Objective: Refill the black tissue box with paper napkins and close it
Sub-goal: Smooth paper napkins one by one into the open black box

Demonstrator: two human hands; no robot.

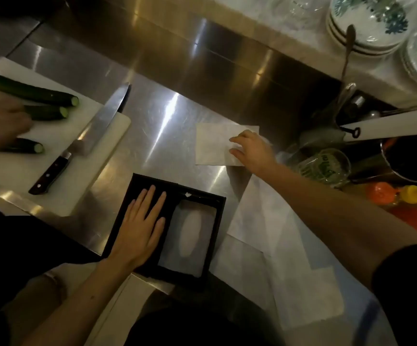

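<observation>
Your left hand (140, 228) lies flat, fingers straight, pinning the black tissue box (171, 196) steady at the near edge of the counter (167, 136). Your right hand (250, 153) is out on the paper napkins (210, 143) farther back, fingers bent over them. Pinched or just touching? Can't tell. It looks ready to draw the refill in.

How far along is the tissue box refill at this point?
Done: the black tissue box lies open on the counter. In hand: the left hand presses flat on it while the right hand reaches the paper napkins; its grip is unclear. Left: napkins go in, then the box is closed.
</observation>
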